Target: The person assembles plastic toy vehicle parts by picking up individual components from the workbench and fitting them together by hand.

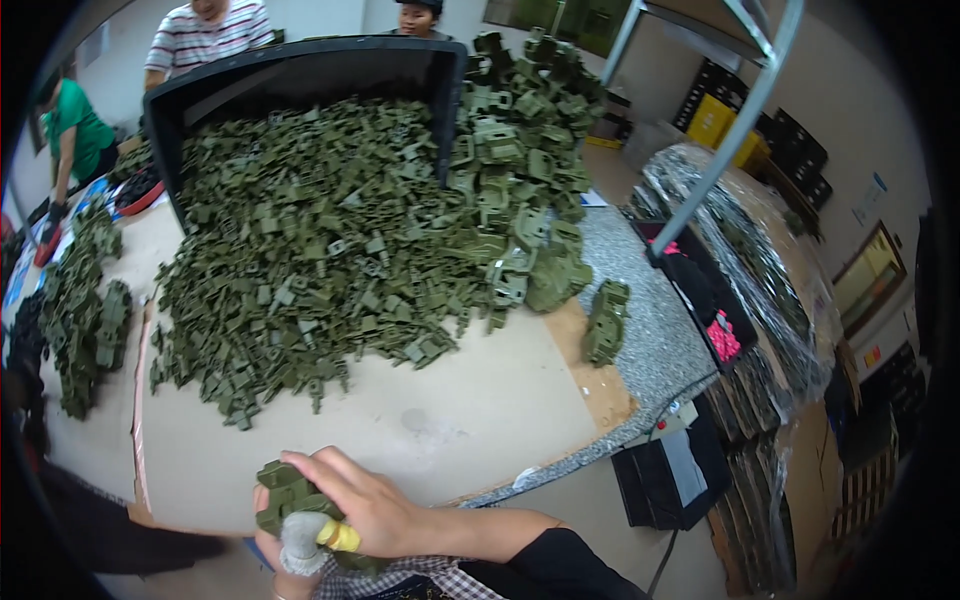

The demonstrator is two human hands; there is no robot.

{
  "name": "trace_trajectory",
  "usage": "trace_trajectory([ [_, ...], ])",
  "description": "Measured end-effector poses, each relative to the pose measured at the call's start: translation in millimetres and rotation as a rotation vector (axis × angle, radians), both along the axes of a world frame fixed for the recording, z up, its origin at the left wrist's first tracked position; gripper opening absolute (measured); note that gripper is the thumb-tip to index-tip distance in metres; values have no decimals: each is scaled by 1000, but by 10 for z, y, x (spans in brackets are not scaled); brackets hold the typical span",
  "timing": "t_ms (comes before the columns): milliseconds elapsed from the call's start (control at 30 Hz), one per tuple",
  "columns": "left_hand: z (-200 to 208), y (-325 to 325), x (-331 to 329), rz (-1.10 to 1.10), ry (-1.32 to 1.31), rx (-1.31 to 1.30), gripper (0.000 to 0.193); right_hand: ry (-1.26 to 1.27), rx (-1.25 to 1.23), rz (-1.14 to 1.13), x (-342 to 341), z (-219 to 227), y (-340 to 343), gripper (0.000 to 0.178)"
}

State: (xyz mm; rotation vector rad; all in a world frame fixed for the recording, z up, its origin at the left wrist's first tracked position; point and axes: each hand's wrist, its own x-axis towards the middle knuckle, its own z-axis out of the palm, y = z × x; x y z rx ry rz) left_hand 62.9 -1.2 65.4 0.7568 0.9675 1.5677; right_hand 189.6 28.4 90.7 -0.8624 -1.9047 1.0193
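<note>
Low at the front edge of the table, I hold an olive-green moulded plastic part (285, 492) between my hands. My right hand (378, 505) is closed over it from the right, fingers along its top. Its thumb seems wrapped in a greyish-white cloth cover (302, 545) with a yellow band (340, 537). My left hand (267, 545) grips the part from the left and below, mostly hidden behind it and the thumb cover. Beyond my hands, a large heap of small olive-green plastic pieces (320, 240) spreads over the table.
A black bin (455, 110) lies tipped behind the heap. Larger green shells (515, 150) are piled right of it; one shell (606, 322) lies apart. More green parts (85, 320) lie left. A metal post (735, 135) stands right, beside a black tray (690, 280). Three people are beyond.
</note>
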Motion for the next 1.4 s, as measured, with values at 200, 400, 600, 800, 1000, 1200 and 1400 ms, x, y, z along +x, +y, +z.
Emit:
trace_trajectory([
  [200,-143,-52,-149,-112,-9,35,26,-44,-67,67,114,84,54,61],
  [400,-323,-49,-130,11,602,261,33,-207,47,-24,245,76,117,59],
  [600,-457,68,-838,118,-138,-124,56,-511,97,-472,829,-6,657,58],
  [800,-683,66,-1080,-114,-243,-215,68,-522,-33,-587,1271,-258,986,38],
  [1000,-632,-159,-704,-513,-491,-392,86,-688,-47,-705,1516,-789,1186,25],
  [1200,-604,37,-771,-513,-321,-385,82,-409,187,-777,1446,-558,1003,24],
  [1400,-627,165,-655,-652,-350,-314,66,-216,-141,17,551,-95,400,23],
])
